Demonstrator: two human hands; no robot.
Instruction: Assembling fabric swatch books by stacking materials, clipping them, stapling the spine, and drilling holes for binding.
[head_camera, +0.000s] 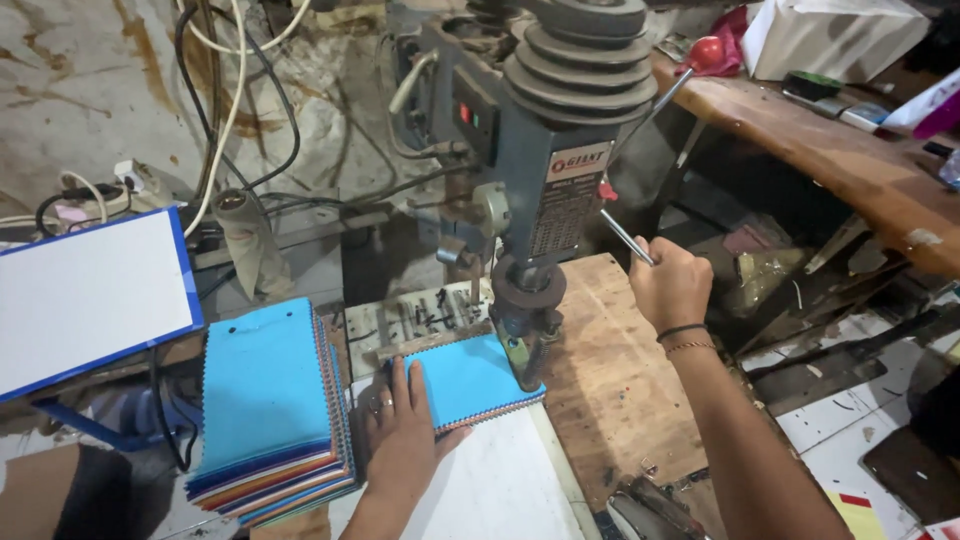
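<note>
My left hand (402, 432) lies flat with spread fingers on the near left edge of a small stack of fabric swatches with a blue top sheet (470, 380). The stack sits under the spindle of a grey drill press (545, 190), whose bit end (527, 360) meets the stack's right corner. My right hand (670, 285) is closed around the metal feed lever (628, 238) of the press. Another lever ends in a red knob (706, 52).
A taller pile of multicoloured swatches with a blue top (270, 410) sits left of my hand. A white board with blue edge (85, 295) lies at the far left. A wooden board (610, 400) is under my right arm. A wooden bench (850, 160) runs along the right.
</note>
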